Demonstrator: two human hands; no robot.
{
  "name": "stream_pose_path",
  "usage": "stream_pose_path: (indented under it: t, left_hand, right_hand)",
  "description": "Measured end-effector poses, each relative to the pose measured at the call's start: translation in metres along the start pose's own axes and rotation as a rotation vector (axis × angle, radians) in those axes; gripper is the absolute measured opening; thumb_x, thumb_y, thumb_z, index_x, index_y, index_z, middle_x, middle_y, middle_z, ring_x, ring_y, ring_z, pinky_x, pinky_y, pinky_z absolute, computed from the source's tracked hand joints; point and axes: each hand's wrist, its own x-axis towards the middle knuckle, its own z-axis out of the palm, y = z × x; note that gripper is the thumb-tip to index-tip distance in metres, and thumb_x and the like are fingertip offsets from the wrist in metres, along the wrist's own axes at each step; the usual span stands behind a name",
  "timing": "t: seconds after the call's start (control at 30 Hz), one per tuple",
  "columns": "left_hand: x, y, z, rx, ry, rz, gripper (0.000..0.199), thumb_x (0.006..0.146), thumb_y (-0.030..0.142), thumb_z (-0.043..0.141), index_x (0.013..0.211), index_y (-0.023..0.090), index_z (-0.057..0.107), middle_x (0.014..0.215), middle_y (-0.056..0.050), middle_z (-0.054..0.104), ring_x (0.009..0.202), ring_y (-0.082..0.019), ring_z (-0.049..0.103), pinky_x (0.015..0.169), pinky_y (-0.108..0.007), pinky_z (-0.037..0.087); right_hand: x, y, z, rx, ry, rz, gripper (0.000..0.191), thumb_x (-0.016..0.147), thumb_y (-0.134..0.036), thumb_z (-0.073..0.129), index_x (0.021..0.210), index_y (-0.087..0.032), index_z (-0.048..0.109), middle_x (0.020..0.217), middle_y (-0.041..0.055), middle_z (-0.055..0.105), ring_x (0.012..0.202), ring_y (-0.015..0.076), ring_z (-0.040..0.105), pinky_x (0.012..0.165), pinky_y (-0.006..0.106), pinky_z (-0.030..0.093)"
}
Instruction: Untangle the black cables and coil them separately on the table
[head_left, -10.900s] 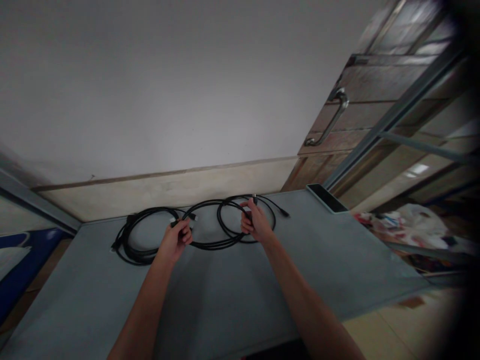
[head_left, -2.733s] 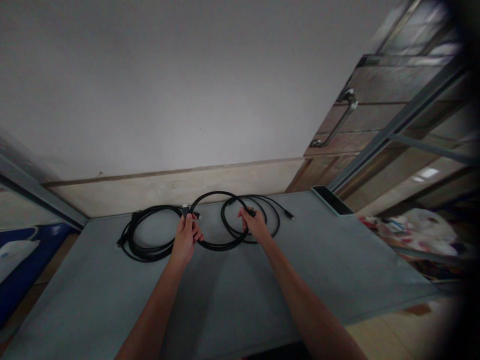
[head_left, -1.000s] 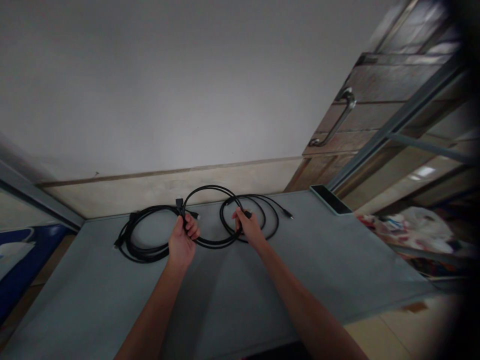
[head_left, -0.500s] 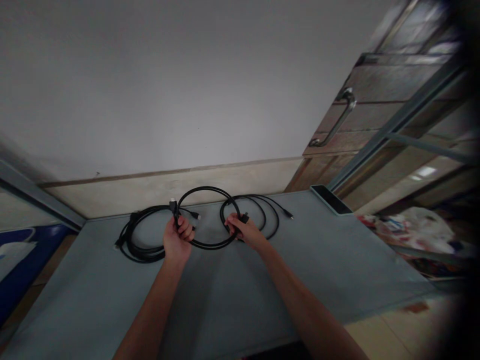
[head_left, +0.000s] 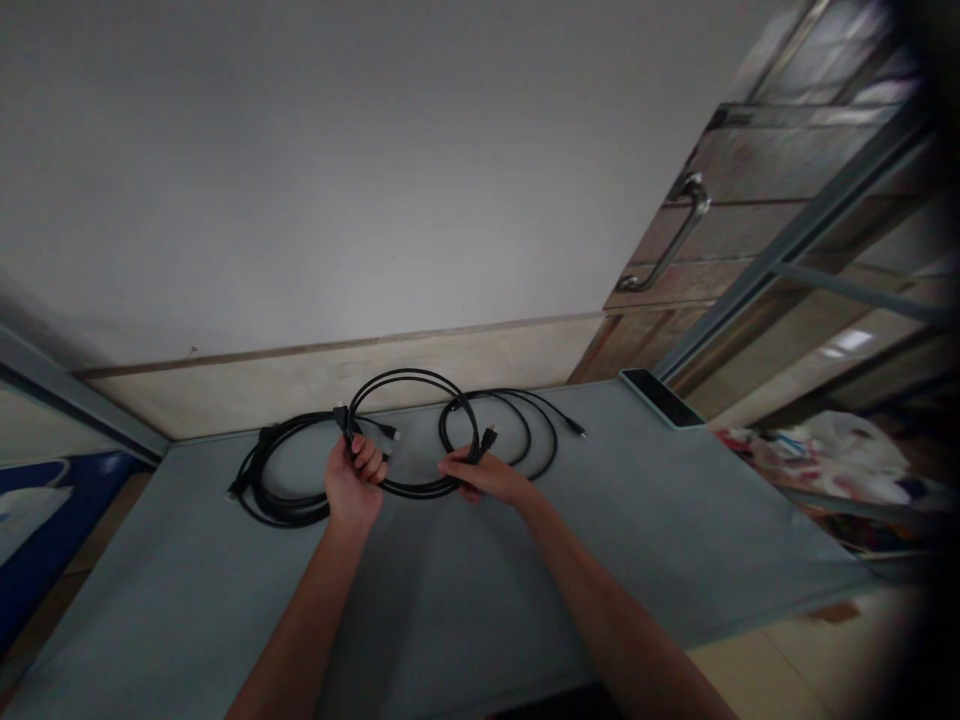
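Observation:
Between my two hands a black cable (head_left: 411, 374) is held up in a round coil of a few loops. My left hand (head_left: 355, 482) is closed around the coil's left side, with one plug (head_left: 341, 414) sticking up above the fist. On the coil's right side my right hand (head_left: 480, 474) pinches the loops, and the other plug (head_left: 488, 437) points up over the fingers. Behind my left hand lies a thicker coil of black cable (head_left: 264, 470) on the grey table. A third looped black cable (head_left: 553, 440) lies behind my right hand, its plug pointing right.
The grey table (head_left: 600, 530) stands against a pale wall (head_left: 375, 200). A phone-like dark slab (head_left: 663, 398) lies at its back right corner. To the right are a wooden door with a metal handle (head_left: 679, 240) and a shelf with plastic bags (head_left: 855, 455). Something blue (head_left: 60, 530) shows at left.
My right hand has shifted slightly down along the coil, its fingers now straighter, and the right plug shows more clearly. My left hand keeps its hold almost unmoved.

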Motion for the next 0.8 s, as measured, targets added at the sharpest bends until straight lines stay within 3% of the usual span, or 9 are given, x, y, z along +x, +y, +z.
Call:
stream_pose_path:
  t: [0.2, 0.43, 0.6, 0.7, 0.8]
  left_hand:
    - [0.001, -0.006, 0.004, 0.050, -0.016, 0.059, 0.019, 0.087, 0.034, 0.060, 0.080, 0.018, 0.054, 0.062, 0.004, 0.040, 0.050, -0.008, 0.038, 0.047, -0.021, 0.033]
    - [-0.001, -0.007, 0.012, 0.092, 0.013, 0.039, 0.024, 0.089, 0.040, 0.057, 0.077, 0.019, 0.056, 0.067, 0.000, 0.052, 0.065, -0.015, 0.056, 0.066, -0.030, 0.048]
    - [-0.006, -0.015, 0.015, 0.090, 0.023, 0.023, 0.049, 0.083, 0.068, 0.051, 0.083, 0.020, 0.058, 0.074, -0.003, 0.060, 0.081, -0.022, 0.064, 0.073, -0.037, 0.052]
    - [-0.010, -0.027, 0.017, 0.152, 0.014, 0.035, 0.042, 0.080, 0.062, 0.063, 0.086, 0.021, 0.056, 0.063, 0.003, 0.052, 0.066, -0.016, 0.060, 0.070, -0.034, 0.051]
    - [-0.012, -0.035, 0.020, 0.248, 0.009, 0.038, 0.027, 0.082, 0.041, 0.072, 0.087, 0.022, 0.053, 0.050, 0.012, 0.029, 0.040, -0.006, 0.033, 0.052, -0.022, 0.041]
  right_hand:
    - [0.003, 0.005, -0.001, 0.042, 0.105, -0.037, 0.047, 0.085, -0.062, 0.056, 0.066, -0.019, 0.057, 0.045, -0.0022, 0.050, 0.036, 0.0101, 0.044, 0.037, 0.022, 0.032]
    - [0.007, 0.009, 0.000, 0.040, 0.198, -0.100, 0.047, 0.087, -0.062, 0.055, 0.070, -0.019, 0.059, 0.045, -0.0020, 0.050, 0.037, 0.0107, 0.044, 0.037, 0.023, 0.032]
    - [0.012, 0.014, 0.001, 0.153, 0.180, -0.095, 0.045, 0.086, -0.062, 0.056, 0.072, -0.019, 0.056, 0.043, -0.0034, 0.048, 0.036, 0.0102, 0.041, 0.037, 0.023, 0.030]
    - [0.013, 0.014, 0.000, 0.231, 0.158, -0.065, 0.039, 0.085, -0.055, 0.060, 0.071, -0.019, 0.056, 0.042, -0.0042, 0.047, 0.034, 0.0101, 0.041, 0.036, 0.023, 0.030]
    - [0.011, 0.011, 0.001, 0.210, 0.048, -0.045, 0.028, 0.082, -0.044, 0.064, 0.077, -0.017, 0.063, 0.050, -0.0026, 0.054, 0.040, 0.0105, 0.048, 0.039, 0.022, 0.035]
